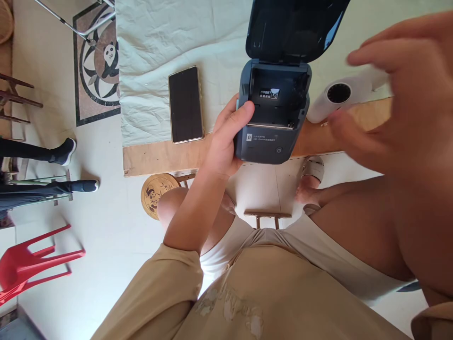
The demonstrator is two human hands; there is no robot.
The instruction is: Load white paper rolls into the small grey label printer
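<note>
Two hands are seen: the left hand [226,141] is clamped around the open printer [272,113] at the bench [159,158] edge; the right hand [399,94], fingers spread, is blurred beside the paper roll [339,97], right of the printer.

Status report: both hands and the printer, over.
Left hand grips open printer. Right hand blurred, beside paper roll. Phone lies apart, left.
</note>
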